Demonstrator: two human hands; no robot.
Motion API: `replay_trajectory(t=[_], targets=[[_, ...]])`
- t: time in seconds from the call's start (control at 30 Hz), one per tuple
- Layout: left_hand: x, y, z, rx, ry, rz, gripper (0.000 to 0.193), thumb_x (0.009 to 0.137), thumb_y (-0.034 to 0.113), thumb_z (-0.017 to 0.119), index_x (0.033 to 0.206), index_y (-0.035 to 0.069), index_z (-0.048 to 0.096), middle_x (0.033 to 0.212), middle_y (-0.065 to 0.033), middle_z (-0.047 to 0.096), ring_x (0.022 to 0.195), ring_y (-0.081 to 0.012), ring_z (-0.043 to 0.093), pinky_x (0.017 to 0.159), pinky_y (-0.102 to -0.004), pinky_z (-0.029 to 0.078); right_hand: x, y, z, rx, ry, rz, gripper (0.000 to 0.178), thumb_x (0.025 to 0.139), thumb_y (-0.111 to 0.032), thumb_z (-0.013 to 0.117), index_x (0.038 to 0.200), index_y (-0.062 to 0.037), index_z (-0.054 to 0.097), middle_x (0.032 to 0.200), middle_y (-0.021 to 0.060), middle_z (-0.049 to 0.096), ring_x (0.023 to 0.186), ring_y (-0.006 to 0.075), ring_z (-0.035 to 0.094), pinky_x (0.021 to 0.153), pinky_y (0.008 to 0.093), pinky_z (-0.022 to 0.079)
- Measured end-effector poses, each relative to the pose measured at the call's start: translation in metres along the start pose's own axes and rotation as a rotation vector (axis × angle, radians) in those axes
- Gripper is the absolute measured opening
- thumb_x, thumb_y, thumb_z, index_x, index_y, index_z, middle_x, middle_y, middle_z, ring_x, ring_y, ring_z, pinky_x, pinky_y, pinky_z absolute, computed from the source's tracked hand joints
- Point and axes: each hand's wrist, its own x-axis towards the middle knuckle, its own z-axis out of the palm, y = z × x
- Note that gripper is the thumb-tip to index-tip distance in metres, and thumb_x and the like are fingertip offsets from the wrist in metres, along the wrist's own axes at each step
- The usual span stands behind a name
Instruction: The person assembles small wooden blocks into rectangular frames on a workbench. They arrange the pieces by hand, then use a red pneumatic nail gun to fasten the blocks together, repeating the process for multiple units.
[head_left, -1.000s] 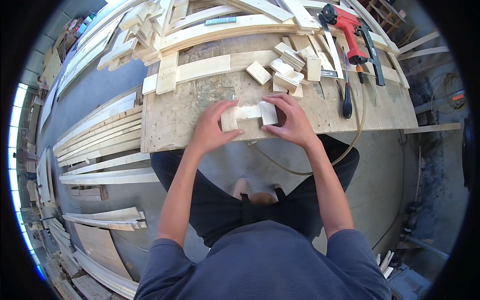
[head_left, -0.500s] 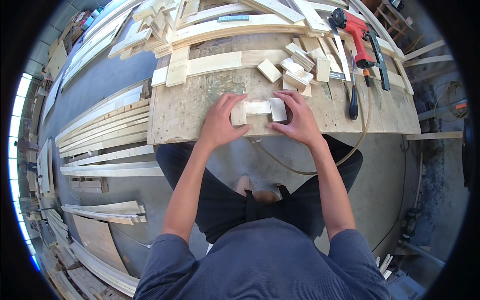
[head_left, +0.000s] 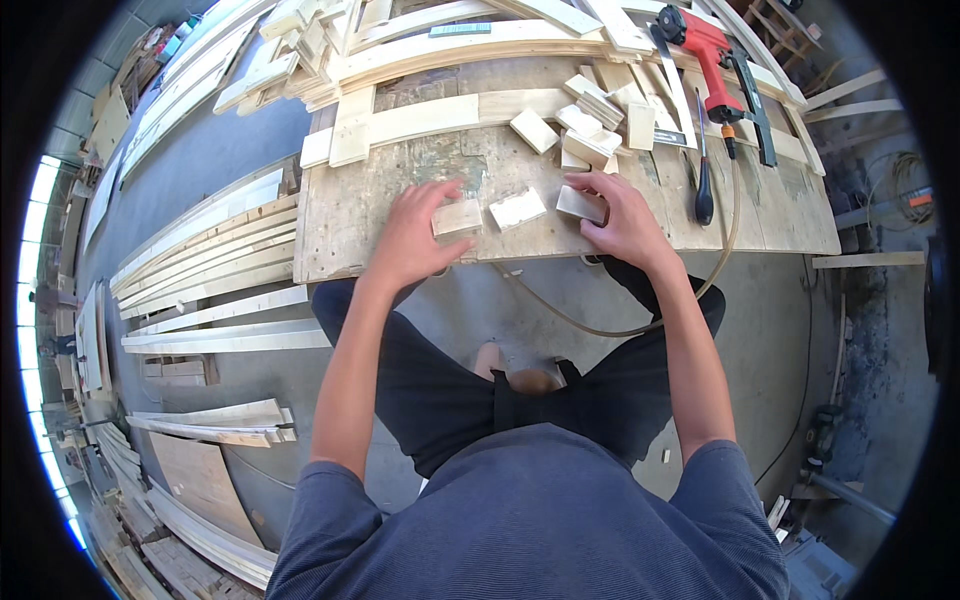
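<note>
At the front edge of the workbench, my left hand (head_left: 420, 225) curves around a small pale wooden block (head_left: 457, 217), thumb on the near side and fingers on the far side. My right hand (head_left: 622, 218) has its thumb and fingers closed about another wooden block (head_left: 582, 204). Between the two hands a third wooden block (head_left: 517, 209) lies on the bench at a slant, touched by neither hand. Several more short blocks (head_left: 590, 140) are heaped just beyond my right hand.
A red nail gun (head_left: 708, 62) with an air hose (head_left: 735, 200) rests at the right. Beside it lie a screwdriver (head_left: 704, 190) and a metal square (head_left: 680, 100). Wooden strips (head_left: 430, 118) cross the back of the worn bench (head_left: 330, 240). Stacked boards (head_left: 220, 240) stand at the left.
My hands have moved apart, each with its block. The middle piece, formerly bridging the two blocks, now lies separate and turned. The outer blocks have turned too.
</note>
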Motion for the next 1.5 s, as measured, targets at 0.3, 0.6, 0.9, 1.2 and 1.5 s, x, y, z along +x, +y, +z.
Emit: replay_trajectory(t=[0.3,0.6,0.9,1.2,1.5], targets=[[0.007,0.012,0.023,-0.007,-0.020,-0.024,0.063,0.085,0.020,0.093,0.144,0.011,0.071,0.126,-0.0081,0.076,0.122,-0.0341,0.066,0.113,-0.0454,0.051,0.023,-0.008,0.014,0.035,-0.109,-0.059,0.060,0.081,-0.002,0.077,0.141,-0.0055,0.070,0.139,0.0132,0.074,0.132,0.0332,0.067,0.117,0.0451,0.053],[0.026,0.002,0.016,-0.180,-0.106,-0.090,0.079,0.083,0.015,0.095,0.156,0.017,0.064,0.133,-0.0032,0.080,0.126,-0.0307,0.065,0.117,-0.0451,0.051,0.030,-0.008,0.016,0.134,-0.144,-0.037,0.069,0.084,-0.004,0.082,0.151,-0.0080,0.066,0.137,0.0132,0.075,0.131,0.0326,0.067,0.117,0.0455,0.053],[0.032,0.005,0.026,-0.181,-0.045,-0.112,0.066,0.086,0.011,0.091,0.147,0.015,0.066,0.127,-0.0043,0.078,0.124,-0.0324,0.064,0.116,-0.0462,0.050,0.030,-0.003,0.027,0.069,-0.043,-0.100,0.063,0.087,-0.004,0.076,0.149,-0.0091,0.066,0.138,0.0115,0.074,0.129,0.0352,0.062,0.119,0.0462,0.049],[0.042,-0.006,0.025,-0.111,-0.037,-0.066,0.065,0.085,0.015,0.091,0.146,0.015,0.067,0.128,-0.0045,0.079,0.124,-0.0324,0.065,0.115,-0.0461,0.050,0.029,-0.010,0.016,-0.156,0.016,-0.088,0.062,0.087,-0.002,0.070,0.148,-0.0097,0.066,0.134,0.0138,0.074,0.126,0.0376,0.063,0.114,0.0476,0.050],[0.049,-0.002,0.033,-0.225,-0.045,-0.086,0.069,0.083,0.019,0.094,0.146,0.014,0.066,0.129,-0.0055,0.079,0.123,-0.0310,0.067,0.111,-0.0457,0.054,-0.025,0.024,-0.038,-0.354,0.224,0.046,0.056,0.086,-0.005,0.077,0.141,-0.0110,0.072,0.128,0.0153,0.074,0.122,0.0387,0.065,0.111,0.0491,0.051]])
